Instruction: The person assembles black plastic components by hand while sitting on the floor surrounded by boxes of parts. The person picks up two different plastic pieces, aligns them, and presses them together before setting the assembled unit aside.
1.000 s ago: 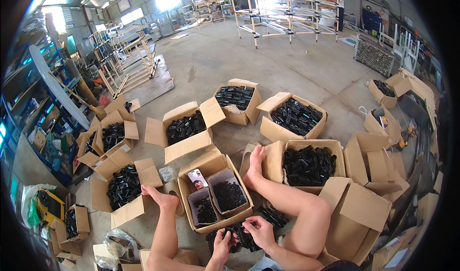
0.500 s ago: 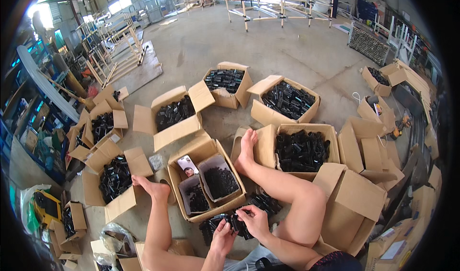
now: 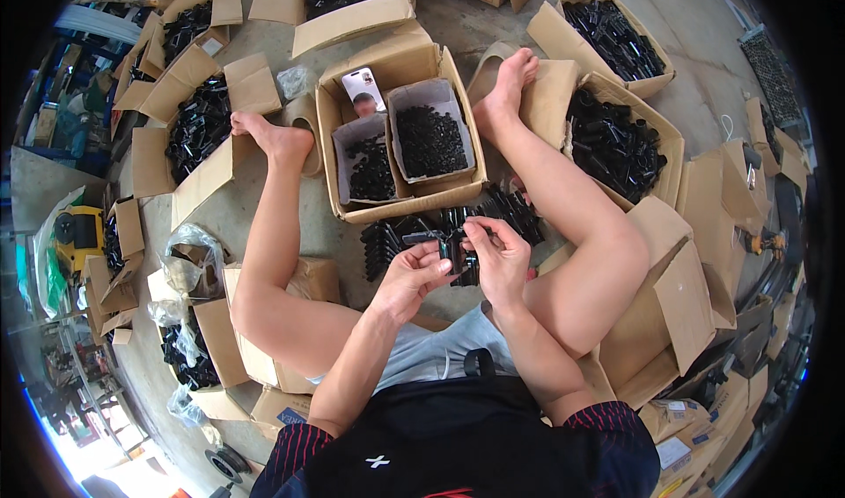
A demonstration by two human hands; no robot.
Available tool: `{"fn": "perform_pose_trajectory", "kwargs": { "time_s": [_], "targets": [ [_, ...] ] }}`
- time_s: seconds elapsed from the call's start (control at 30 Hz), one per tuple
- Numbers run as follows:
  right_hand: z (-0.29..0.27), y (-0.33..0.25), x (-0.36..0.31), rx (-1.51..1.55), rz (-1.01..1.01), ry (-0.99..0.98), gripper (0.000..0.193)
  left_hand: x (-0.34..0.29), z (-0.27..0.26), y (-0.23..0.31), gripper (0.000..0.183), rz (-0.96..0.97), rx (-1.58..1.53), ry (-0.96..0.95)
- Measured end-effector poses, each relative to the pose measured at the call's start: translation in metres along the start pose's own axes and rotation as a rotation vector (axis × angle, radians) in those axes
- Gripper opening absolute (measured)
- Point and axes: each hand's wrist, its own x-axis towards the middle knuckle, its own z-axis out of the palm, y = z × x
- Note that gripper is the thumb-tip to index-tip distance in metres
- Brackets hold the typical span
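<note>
A dark, short-tubed black fitting is between my two hands, over the row of parts on the floor. My left hand is closed on it, thumb along its side. The fingers of my right hand pinch at its upper right; any small part between them is hidden. Under and beyond my hands, similar black fittings lie in rows on the floor. Just past them stands a carton with two smaller boxes inside, holding small black parts, and a phone leaning at its back.
Open cartons of black fittings stand around me: a left one, a right one and a far right one. An empty open carton is beside my right knee. Plastic bags lie at the left. My bare legs frame the work spot.
The view has tilted down, so the boxes sit higher in it and my torso shows. Both hands stay together at a black fitting, with the fingers slightly shifted.
</note>
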Motion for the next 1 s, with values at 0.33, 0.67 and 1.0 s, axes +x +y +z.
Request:
{"fn": "perform_pose_trajectory", "kwargs": {
  "time_s": [0.33,0.67,1.0],
  "targets": [
    [0.008,0.001,0.008,0.053,-0.064,-0.003,0.016,0.006,0.002,0.017,0.035,-0.031,0.066,-0.019],
    [0.039,-0.019,0.033,0.063,-0.188,-0.063,0.036,0.001,-0.016,0.102,0.030,0.255,0.195,-0.003],
    [0.168,0.038,0.152,-0.632,-0.320,-0.515,0.019,-0.010,-0.118,0.237,0.021,0.726,-0.232,0.188]
  ]
}}
